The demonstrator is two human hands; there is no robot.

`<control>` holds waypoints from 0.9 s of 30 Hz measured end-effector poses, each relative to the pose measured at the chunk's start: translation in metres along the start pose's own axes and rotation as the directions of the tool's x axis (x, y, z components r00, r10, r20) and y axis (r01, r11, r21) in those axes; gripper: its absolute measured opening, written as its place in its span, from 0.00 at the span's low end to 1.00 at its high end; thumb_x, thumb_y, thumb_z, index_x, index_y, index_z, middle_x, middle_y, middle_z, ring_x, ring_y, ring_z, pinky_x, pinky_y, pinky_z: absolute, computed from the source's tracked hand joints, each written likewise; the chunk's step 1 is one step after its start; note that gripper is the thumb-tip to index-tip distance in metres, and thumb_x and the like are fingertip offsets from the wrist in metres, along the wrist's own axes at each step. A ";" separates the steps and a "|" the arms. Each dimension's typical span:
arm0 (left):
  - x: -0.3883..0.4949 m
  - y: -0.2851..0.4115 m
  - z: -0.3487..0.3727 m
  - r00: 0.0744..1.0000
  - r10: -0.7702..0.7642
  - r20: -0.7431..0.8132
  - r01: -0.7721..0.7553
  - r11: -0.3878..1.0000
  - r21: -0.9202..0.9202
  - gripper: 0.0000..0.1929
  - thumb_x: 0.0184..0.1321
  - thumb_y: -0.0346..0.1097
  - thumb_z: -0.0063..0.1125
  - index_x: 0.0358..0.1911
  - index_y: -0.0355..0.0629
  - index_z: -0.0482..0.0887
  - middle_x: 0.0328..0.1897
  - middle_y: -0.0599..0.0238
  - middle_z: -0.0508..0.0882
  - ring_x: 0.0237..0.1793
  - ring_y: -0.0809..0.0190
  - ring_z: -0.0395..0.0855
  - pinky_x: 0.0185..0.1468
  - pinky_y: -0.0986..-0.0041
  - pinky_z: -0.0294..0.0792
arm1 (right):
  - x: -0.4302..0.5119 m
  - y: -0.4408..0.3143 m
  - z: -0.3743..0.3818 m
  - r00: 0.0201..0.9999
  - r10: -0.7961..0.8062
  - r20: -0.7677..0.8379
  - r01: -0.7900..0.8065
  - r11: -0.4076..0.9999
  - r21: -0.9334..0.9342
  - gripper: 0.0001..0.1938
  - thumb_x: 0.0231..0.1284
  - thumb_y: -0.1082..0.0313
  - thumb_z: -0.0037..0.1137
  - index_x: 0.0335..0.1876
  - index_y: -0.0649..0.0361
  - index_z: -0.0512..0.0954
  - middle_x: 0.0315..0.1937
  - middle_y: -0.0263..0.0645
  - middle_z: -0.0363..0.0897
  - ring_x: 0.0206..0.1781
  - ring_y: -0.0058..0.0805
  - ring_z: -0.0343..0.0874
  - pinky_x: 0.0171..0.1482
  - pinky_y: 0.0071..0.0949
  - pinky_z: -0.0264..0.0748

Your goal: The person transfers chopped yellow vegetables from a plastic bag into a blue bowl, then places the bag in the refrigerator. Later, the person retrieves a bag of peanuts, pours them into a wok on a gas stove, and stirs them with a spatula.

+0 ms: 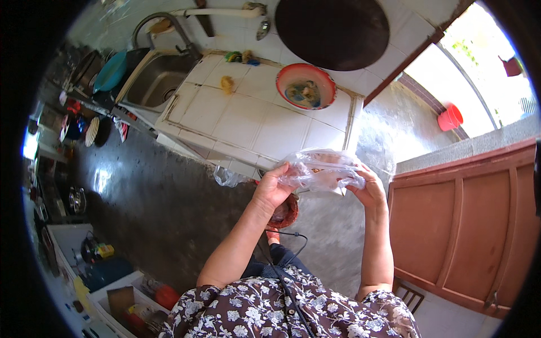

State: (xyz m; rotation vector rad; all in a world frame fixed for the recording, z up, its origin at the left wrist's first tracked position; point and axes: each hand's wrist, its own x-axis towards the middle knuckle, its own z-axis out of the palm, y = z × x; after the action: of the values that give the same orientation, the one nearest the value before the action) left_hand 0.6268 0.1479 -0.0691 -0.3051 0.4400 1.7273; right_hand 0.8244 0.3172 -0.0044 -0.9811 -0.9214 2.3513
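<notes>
A clear plastic bag (323, 169) is stretched between my two hands, in front of the tiled counter's near edge. My left hand (274, 186) grips its left side and my right hand (368, 186) its right side. Something small and brownish shows through the film; I cannot tell what it is. Below my left hand stands a reddish-brown bucket (284, 213) on the floor, partly hidden by my forearm. Beyond the bag, a red-rimmed enamel basin (306, 86) rests on the white tiled counter (241, 122), with wet-looking bluish and yellowish stuff inside.
Left of the counter is a steel sink (156, 82) with a curved faucet (162, 17); a turquoise basin (110, 72) stands beyond it. A yellow scrubber (227, 84) lies on the tiles. A large dark round lid (331, 34) leans at the wall. A wooden door (460, 224) stands at right.
</notes>
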 end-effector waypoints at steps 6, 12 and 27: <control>-0.043 0.044 -0.026 0.977 0.177 -0.118 -0.199 0.955 -0.221 0.12 0.63 0.34 0.53 0.46 0.36 0.78 0.46 0.56 0.82 0.49 0.55 0.79 0.59 0.56 0.70 | -0.011 0.043 0.062 0.982 0.113 0.154 -0.098 0.990 -0.102 0.17 0.59 0.74 0.52 0.55 0.64 0.73 0.43 0.35 0.80 0.44 0.26 0.80 0.41 0.27 0.78; -0.155 0.125 -0.081 0.930 0.316 -0.188 -0.356 0.902 -0.244 0.16 0.59 0.35 0.47 0.49 0.36 0.78 0.49 0.55 0.81 0.52 0.52 0.78 0.60 0.52 0.69 | 0.013 0.137 0.161 0.876 0.371 0.310 -0.249 0.896 -0.368 0.07 0.50 0.78 0.56 0.37 0.63 0.78 0.31 0.32 0.79 0.35 0.23 0.78 0.42 0.25 0.75; -0.460 0.320 -0.370 0.771 0.421 -0.477 -0.527 0.843 -0.108 0.22 0.58 0.42 0.59 0.53 0.37 0.76 0.46 0.55 0.82 0.43 0.55 0.82 0.44 0.61 0.75 | 0.068 0.471 0.525 0.433 0.842 0.322 -0.339 0.483 -0.807 0.27 0.43 0.65 0.74 0.49 0.69 0.75 0.45 0.44 0.81 0.47 0.40 0.81 0.51 0.41 0.77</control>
State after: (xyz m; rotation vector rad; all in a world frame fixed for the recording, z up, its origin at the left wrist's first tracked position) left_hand 0.3916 -0.4746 -0.1587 -0.8277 0.6842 2.2277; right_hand 0.3295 -0.1819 -0.0946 -0.6798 -2.1138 3.2821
